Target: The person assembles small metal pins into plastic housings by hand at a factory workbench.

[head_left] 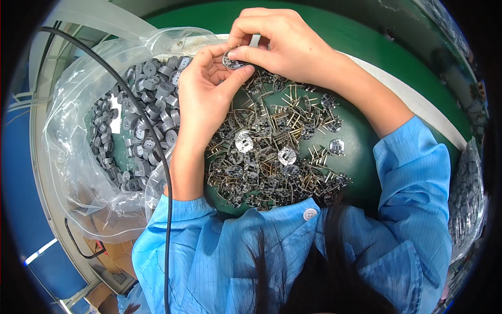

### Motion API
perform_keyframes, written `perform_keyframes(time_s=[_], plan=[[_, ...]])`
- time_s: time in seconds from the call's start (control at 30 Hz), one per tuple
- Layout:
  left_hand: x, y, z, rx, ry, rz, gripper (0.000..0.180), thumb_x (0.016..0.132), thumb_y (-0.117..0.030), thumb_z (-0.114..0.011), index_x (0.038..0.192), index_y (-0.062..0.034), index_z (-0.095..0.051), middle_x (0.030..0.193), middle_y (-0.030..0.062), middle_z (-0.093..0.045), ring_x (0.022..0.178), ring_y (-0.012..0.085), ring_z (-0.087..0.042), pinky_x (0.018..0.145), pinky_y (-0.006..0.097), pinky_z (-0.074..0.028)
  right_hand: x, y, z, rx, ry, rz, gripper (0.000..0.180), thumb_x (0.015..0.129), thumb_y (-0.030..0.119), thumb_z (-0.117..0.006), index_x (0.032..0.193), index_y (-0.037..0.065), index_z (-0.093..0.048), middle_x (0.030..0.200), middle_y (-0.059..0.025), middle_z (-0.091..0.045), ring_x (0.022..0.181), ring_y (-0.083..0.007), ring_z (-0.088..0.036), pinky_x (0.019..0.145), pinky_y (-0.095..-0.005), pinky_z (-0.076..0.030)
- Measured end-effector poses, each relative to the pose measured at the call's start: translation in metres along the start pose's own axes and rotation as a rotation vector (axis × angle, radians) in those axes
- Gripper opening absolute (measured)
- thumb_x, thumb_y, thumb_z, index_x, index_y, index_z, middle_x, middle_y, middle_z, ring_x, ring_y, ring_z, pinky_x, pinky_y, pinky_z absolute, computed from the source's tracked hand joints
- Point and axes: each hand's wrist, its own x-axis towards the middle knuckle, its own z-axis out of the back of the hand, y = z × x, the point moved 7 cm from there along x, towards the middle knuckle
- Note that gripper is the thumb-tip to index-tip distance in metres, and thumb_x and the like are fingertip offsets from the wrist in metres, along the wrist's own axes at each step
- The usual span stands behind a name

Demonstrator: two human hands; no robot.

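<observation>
Gripping one disc (232, 61) together at the far edge of a heap of boards (286, 156), the left hand (204, 86) and right hand (285, 47) appear mid-job, with many grey caps (157, 94) gathered at left and the boards on the green table (362, 167) seemingly remaining to be handled.

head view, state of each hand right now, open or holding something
Left hand: closed, holding a small round dark piece.
Right hand: closed, pinching the same piece at its upper edge.
</observation>
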Motion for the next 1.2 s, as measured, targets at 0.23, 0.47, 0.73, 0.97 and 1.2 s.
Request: perform_keyframes(time_s=[0.23, 0.47, 0.73, 0.97, 1.2], plan=[[-0.002, -0.002, 0.003, 0.04, -0.05, -0.069, 0.034, 0.079, 0.002, -0.073, 0.11, 0.0066, -0.059, 0.089, 0.0075, -0.068, 0.076, 0.0068, -0.062, 0.067, 0.019, -0.052, -0.009, 0.009, -0.003, -0.159, -0.141, 0.068, 0.014, 0.079, 0.015, -0.067, 0.082, 0.003, -0.059, 0.079, -0.0108, -0.059, 0.073, -0.0301, -0.061, 0.064, -0.0388, -0.05], [-0.004, -0.015, 0.007, 0.291, -0.132, -0.273, 0.033, 0.072, 0.001, -0.078, 0.102, -0.0022, -0.067, 0.082, 0.0024, -0.063, 0.07, 0.0082, -0.059, 0.063, 0.021, -0.052, -0.005, -0.012, -0.003, 0.308, 0.05, -0.374, 0.021, 0.079, 0.016, -0.07, 0.092, 0.0, -0.062, 0.082, -0.0113, -0.065, 0.073, -0.0201, -0.064, 0.065, -0.0303, -0.051], [-0.01, -0.032, 0.003, 0.621, -0.218, -0.449, 0.034, 0.063, -0.004, -0.083, 0.095, -0.0093, -0.071, 0.076, 0.0032, -0.057, 0.068, 0.0135, -0.056, 0.062, 0.026, -0.05, -0.002, -0.003, 0.001, 0.212, 0.085, -0.426, 0.028, 0.078, 0.012, -0.073, 0.096, -0.003, -0.057, 0.073, -0.0077, -0.065, 0.068, -0.0127, -0.062, 0.064, -0.0266, -0.051], [-0.014, -0.037, -0.012, 0.665, -0.086, -0.384, 0.046, 0.067, -0.007, -0.081, 0.11, -0.0066, -0.062, 0.1, 0.0096, -0.06, 0.093, 0.0303, -0.059, 0.085, 0.037, -0.048, 0.001, -0.018, 0.011, -0.073, 0.128, -0.285, 0.022, 0.079, 0.011, -0.07, 0.095, -0.003, -0.063, 0.081, -0.0145, -0.067, 0.073, -0.0213, -0.065, 0.068, -0.0311, -0.052], [0.008, -0.02, 0.06, 1.053, -0.165, -0.298, 0.024, 0.08, -0.006, -0.065, 0.104, -0.0051, -0.067, 0.102, 0.0144, -0.066, 0.097, 0.0315, -0.062, 0.089, 0.039, -0.047, -0.027, -0.127, 0.078, -0.506, -0.183, -0.441, 0.026, 0.08, 0.021, -0.069, 0.095, -0.001, -0.067, 0.093, -0.0184, -0.066, 0.089, -0.0328, -0.064, 0.081, -0.0389, -0.05]])
